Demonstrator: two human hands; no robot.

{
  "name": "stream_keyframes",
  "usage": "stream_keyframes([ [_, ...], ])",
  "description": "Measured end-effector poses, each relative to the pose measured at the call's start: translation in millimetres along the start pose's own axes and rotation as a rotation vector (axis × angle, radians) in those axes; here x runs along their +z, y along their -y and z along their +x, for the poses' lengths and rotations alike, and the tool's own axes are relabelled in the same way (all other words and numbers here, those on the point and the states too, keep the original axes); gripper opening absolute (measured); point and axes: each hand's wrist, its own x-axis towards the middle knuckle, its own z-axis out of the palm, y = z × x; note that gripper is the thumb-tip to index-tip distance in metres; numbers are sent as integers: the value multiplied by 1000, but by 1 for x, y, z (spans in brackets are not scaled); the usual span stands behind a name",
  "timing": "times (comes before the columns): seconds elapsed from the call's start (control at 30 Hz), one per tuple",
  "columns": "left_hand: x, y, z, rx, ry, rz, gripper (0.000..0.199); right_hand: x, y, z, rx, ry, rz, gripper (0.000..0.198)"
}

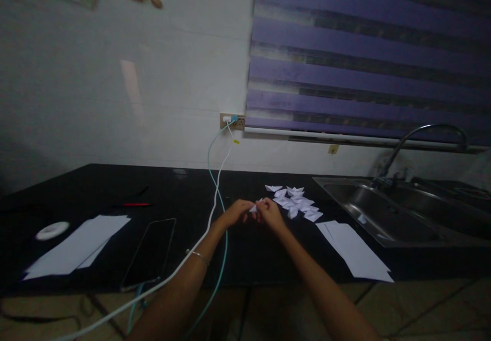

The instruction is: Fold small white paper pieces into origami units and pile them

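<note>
Between my two hands, over the middle of the dark counter, is a small piece of folded white paper [253, 208]. My left hand [238, 211] pinches it from the left, and my right hand [270, 213] grips it from the right. Fingers cover most of the paper, so its exact shape is hidden. Just beyond my right hand lies a cluster of folded paper boats [295, 200], white and close together. A stack of white paper sheets [355, 251] rests to the right of my right forearm.
White and teal cables [215, 198] run from the wall outlet [232, 121] across my left forearm. At left lie a phone [149, 251], more paper sheets [76, 246], a red pen [136, 204] and a white round object [52, 230]. A steel sink [383, 213] with a faucet [401, 144] is at right.
</note>
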Motion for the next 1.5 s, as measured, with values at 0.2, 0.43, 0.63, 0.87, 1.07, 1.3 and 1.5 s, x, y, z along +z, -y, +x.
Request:
stream_keyframes([
  [0.2, 4, 0, 4, -55, -61, -82, 47, -2, -3, 2, 17, 38, 58, 30],
  [0.43, 6, -3, 3, -66, 14, -92, 46, -3, 5, -3, 15, 180, 111, 32],
  [0.63, 2, 11, 6, -14, -6, -27, 49, -3, 7, -3, 48, 183, 123, 33],
  [0.87, 1, 4, 3, 14, 8, -88, 46, -6, 9, -3, 15, 227, 121, 33],
  [1.07, -4, -8, -2, -87, 7, -183, 42, -9, 16, -6, 41, 281, 129, 35],
  [1.3, -5, -10, -3, -85, -12, -148, 43, -12, 17, -7, 38, 289, 96, 32],
  [1.5, -2, -1, -1, -67, -36, -152, 39, -13, 15, -7, 44, 289, 107, 31],
])
